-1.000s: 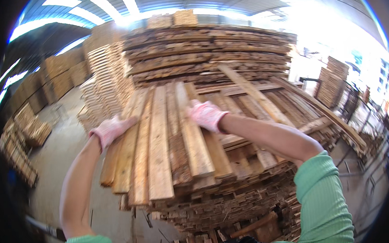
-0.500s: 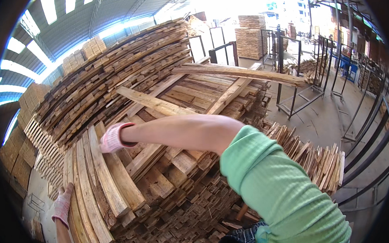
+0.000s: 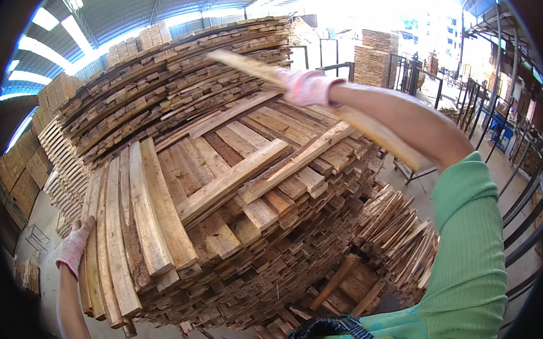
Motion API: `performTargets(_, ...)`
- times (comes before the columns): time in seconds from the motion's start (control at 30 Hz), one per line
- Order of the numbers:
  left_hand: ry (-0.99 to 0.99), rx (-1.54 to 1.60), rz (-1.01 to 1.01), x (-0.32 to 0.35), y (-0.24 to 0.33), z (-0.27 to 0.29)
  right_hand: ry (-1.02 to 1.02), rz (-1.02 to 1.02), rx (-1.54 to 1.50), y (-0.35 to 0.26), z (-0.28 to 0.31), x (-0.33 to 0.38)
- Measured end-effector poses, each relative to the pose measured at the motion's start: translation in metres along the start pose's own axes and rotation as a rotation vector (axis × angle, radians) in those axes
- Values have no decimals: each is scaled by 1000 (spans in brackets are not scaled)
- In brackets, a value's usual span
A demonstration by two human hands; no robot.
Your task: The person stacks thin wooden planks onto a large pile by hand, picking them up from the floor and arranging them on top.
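Note:
My right hand (image 3: 309, 88), in a pink and white knit glove, grips a long wooden plank (image 3: 382, 137) near its middle. The plank hangs slantwise above the far side of a large timber stack (image 3: 240, 292). At the stack's left edge, my left hand (image 3: 76, 246), gloved the same way, rests against the outermost of several long boards (image 3: 120, 249) laid side by side. Its fingers lie extended along the edge, holding nothing that I can see. Crosswise battens (image 3: 235, 177) lie over the short boards on top of the stack.
A taller timber pile (image 3: 183, 82) rises behind the stack. Thin offcuts (image 3: 402, 242) are heaped on the right, with black metal frames (image 3: 480, 100) beyond. Another square lumber stack (image 3: 377, 56) stands farther back. Stacked blocks (image 3: 26, 174) line the far left.
My right hand has moved from the left boards up and to the right, and now holds a plank aloft. Loose planks slanting over the stack no longer lie there. My left hand stays at the edge.

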State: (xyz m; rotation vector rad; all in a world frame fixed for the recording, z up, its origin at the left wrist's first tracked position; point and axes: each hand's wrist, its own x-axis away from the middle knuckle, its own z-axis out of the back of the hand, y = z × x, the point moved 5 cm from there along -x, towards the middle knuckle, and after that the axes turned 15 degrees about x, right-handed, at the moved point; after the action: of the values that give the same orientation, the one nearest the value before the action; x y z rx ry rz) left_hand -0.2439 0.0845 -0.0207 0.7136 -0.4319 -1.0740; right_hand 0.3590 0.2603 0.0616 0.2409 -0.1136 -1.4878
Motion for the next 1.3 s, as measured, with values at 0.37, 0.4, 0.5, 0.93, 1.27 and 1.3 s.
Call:
performTargets(0.37, 66, 82, -41, -23, -46, 18, 46, -135, 357, 99, -84, 19)
performTargets(0.4, 71, 65, -24, -18, -45, 18, 35, -144, 352, 86, -78, 22)
performTargets(0.5, 0, 121, 35, -15, -32, 13, -40, -148, 180, 105, -81, 13)
performTargets(0.93, 94, 58, -7, -13, -23, 20, -175, -143, 28, 173, -57, -3)
performTargets(1.27, 63, -103, 110, 35, 20, 4, 69, -80, 192, 154, -93, 1)
performTargets(1.3, -16, -13, 75, 7, -5, 1, 36, -101, 180, 141, -84, 11)
